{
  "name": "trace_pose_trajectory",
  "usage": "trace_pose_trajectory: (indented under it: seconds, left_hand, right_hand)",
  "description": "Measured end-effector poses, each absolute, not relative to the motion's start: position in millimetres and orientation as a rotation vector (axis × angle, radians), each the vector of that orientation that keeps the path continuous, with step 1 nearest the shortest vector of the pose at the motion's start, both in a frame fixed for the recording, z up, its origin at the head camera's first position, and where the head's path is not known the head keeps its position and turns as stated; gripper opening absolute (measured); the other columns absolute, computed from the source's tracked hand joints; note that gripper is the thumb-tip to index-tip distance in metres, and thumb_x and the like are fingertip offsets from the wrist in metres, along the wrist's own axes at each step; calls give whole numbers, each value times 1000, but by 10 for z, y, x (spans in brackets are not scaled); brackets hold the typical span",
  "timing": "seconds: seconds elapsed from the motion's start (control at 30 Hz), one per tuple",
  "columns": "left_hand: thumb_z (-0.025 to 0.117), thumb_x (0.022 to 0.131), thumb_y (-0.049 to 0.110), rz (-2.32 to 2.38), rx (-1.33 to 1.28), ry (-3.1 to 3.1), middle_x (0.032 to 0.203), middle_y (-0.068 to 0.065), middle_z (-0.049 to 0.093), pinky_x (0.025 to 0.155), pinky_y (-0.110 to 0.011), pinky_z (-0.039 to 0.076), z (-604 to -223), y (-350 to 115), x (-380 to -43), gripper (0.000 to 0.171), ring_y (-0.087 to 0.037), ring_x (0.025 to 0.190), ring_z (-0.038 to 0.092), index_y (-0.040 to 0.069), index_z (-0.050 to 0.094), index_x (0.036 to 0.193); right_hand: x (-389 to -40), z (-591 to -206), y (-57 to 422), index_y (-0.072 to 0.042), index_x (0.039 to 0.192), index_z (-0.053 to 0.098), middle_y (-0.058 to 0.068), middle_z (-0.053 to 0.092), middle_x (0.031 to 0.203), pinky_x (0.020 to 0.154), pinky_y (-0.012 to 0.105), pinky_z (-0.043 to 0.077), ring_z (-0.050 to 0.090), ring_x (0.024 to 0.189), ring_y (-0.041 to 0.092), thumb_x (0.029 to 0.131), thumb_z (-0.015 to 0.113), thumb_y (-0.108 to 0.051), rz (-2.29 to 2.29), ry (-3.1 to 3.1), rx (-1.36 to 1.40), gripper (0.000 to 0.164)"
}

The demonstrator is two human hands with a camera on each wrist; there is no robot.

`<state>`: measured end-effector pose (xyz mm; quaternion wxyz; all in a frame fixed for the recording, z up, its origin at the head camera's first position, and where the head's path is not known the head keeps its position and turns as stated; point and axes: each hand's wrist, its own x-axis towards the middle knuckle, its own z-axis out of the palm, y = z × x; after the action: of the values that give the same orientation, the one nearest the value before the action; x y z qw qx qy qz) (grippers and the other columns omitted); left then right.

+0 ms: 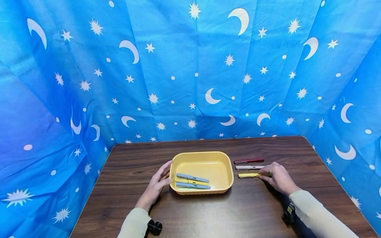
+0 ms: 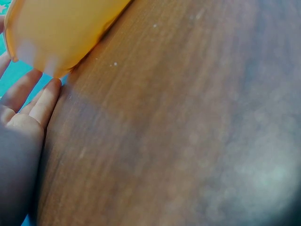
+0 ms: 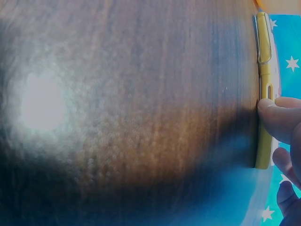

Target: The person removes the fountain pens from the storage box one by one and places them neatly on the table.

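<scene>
A yellow plastic bin [image 1: 202, 157] sits on the table. In its left part lie two blue-grey pens [image 1: 193, 186] and a yellow pen between them. My left hand [image 1: 156, 185] rests against the bin's left side, its extended fingers touching the wall, as the left wrist view also shows. To the right of the bin, my right hand [image 1: 278, 178] pinches another yellow pen [image 3: 265, 44] between thumb and forefinger near its middle. This pen appears to lie on the table. Just beyond it are a white pen [image 1: 247, 168] and a dark red pen [image 1: 250, 160], roughly parallel.
The dark wooden table [image 1: 208, 215] reaches back to a blue cloth [image 1: 178, 66] printed with moons and stars, which hangs behind and at both sides. Each wrist wears a small black camera, such as the right wrist camera [image 1: 289, 213].
</scene>
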<state>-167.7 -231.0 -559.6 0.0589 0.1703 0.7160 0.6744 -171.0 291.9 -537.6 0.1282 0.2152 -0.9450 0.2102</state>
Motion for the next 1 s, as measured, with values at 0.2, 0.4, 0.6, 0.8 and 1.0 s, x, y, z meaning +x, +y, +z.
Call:
trace_pose_trajectory:
  seconds: [0.2, 0.4, 0.6, 0.8, 1.0]
  left_hand:
    - [55, 100, -1, 2045, 526, 2170, 168, -23, 33, 114, -15, 36, -5599, -2310, -1677, 70, -44, 155, 28, 8, 30, 165]
    - [56, 99, 0, 2050, 491, 2159, 168, -20, 33, 115, -15, 36, -5596, -2309, -1675, 71, -40, 155, 29, 10, 32, 165]
    - [56, 100, 0, 2048, 503, 2156, 167, -22, 34, 114, -16, 37, -5600, -2310, -1678, 71, -40, 155, 30, 10, 31, 165]
    - [56, 100, 0, 2054, 510, 2152, 168, -21, 33, 115, -17, 37, -5601, -2317, -1686, 71, -40, 155, 30, 11, 31, 165]
    - [56, 99, -2, 2057, 524, 2147, 168, -22, 33, 114, -16, 37, -5606, -2326, -1689, 72, -41, 154, 30, 10, 31, 165]
  right_hand:
    - [-1708, -5372, 2918, -17, 91, 85, -8, 79, 89, 72, 37, 55, 63, 82, 13, 81, 88, -5, 614, -2745, 633, 16]
    - [-1702, -5352, 2930, -16, 94, 85, -6, 80, 92, 73, 39, 56, 63, 84, 15, 81, 88, -5, 621, -2757, 619, 18]
    - [-1694, -5235, 2949, -12, 103, 84, 0, 80, 99, 75, 43, 58, 66, 88, 20, 82, 89, -7, 674, -2739, 584, 22]
    - [-1715, -5012, 2927, -6, 115, 81, 10, 79, 110, 85, 55, 59, 69, 101, 31, 87, 85, -10, 789, -2737, 505, 28]
    - [-1744, -4821, 2835, -8, 123, 77, 15, 76, 119, 69, 36, 58, 66, 82, 25, 91, 83, -15, 903, -2745, 455, 33]
